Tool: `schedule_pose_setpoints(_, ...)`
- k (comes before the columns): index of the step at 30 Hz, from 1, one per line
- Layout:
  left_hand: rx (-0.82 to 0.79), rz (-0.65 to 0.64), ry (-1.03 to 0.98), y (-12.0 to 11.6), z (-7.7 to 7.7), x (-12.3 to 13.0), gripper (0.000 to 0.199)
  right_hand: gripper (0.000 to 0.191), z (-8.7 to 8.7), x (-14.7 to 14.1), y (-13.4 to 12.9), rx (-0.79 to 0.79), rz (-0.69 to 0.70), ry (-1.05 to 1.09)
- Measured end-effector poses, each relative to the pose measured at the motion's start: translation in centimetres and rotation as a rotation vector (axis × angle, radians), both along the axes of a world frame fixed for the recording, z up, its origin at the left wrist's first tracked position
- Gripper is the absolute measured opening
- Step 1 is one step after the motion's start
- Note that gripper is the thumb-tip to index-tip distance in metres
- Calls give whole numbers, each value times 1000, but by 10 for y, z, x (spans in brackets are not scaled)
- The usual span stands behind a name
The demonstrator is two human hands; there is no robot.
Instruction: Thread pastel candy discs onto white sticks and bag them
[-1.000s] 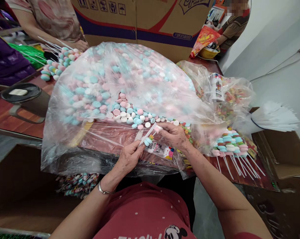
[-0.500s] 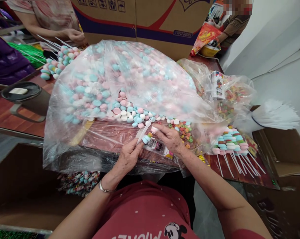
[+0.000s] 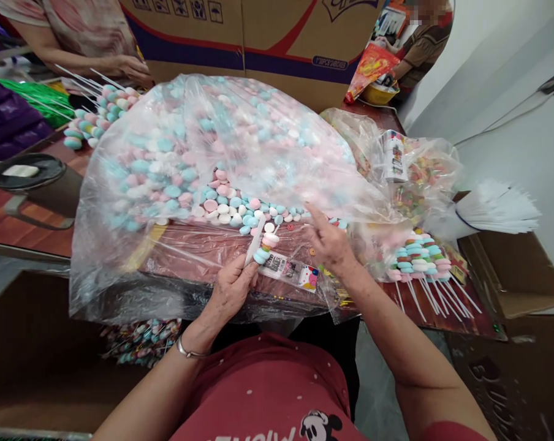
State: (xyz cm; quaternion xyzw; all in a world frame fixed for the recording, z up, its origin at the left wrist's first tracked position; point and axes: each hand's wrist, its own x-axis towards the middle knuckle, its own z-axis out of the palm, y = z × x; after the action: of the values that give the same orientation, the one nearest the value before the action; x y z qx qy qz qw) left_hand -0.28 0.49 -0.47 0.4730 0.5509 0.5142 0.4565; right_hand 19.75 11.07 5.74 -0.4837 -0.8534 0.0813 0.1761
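My left hand (image 3: 233, 286) is closed around a stick threaded with pink, blue and orange-green candies (image 3: 266, 244), along with a whitish strip (image 3: 255, 237). To its right, my right hand (image 3: 331, 242) hovers by the small ring candies, index finger stretched out and slightly blurred, with nothing visible in it. Beyond both hands, loose pink, blue and white candies (image 3: 231, 208) spill from a large clear plastic bag (image 3: 258, 141). A printed packet (image 3: 288, 269) lies just right of my left hand.
Finished candy skewers (image 3: 419, 257) lie at the right near an open cardboard box (image 3: 529, 263) and a bundle of white sticks (image 3: 500, 209). More skewers (image 3: 97, 119) and a dark lidded mug (image 3: 40, 187) are at the left. Two other people work behind.
My right hand has left the skewer and moved right, its index finger now extended. Pink candies now sit on the stick above the orange-green ones. The whole view has shifted slightly.
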Motion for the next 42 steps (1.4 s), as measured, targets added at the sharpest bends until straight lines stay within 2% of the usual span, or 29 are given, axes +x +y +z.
schedule_pose_setpoints(2,-18,16,-39,-1,-4,0,30,38,7,13,8,25,-35,-115)
schedule_pose_setpoints(5,-17,26,-57,-1,-8,-1,30,27,13,25,12,-48,-5,-367)
schedule_pose_setpoints(9,-8,53,-55,-1,-10,-1,29,21,9,27,3,-172,70,-546)
schedule_pose_setpoints(11,-8,63,-55,-1,-10,-1,28,21,2,26,-3,-184,86,-561)
schedule_pose_setpoints(16,-17,42,-66,-2,-7,0,32,20,-11,30,-8,-96,144,-519)
schedule_pose_setpoints(22,-1,28,-56,-2,-6,-1,29,21,-3,52,10,48,41,-347)
schedule_pose_setpoints(26,-23,-2,-22,-2,-2,-2,31,16,-5,50,8,60,172,-456)
schedule_pose_setpoints(29,-30,-29,-5,0,1,-2,30,15,-8,43,3,123,253,-571)
schedule_pose_setpoints(32,-37,-61,20,0,3,-3,30,15,-11,42,4,189,349,-589)
schedule_pose_setpoints(35,-31,-90,46,0,5,-4,30,16,-15,45,8,202,405,-518)
schedule_pose_setpoints(37,-16,-104,63,0,7,-5,30,18,-18,44,10,163,362,-400)
schedule_pose_setpoints(39,-2,-116,90,1,9,-5,32,17,-19,38,11,60,269,-163)
schedule_pose_setpoints(42,-9,-135,127,2,10,-5,32,14,-19,21,10,-253,130,368)
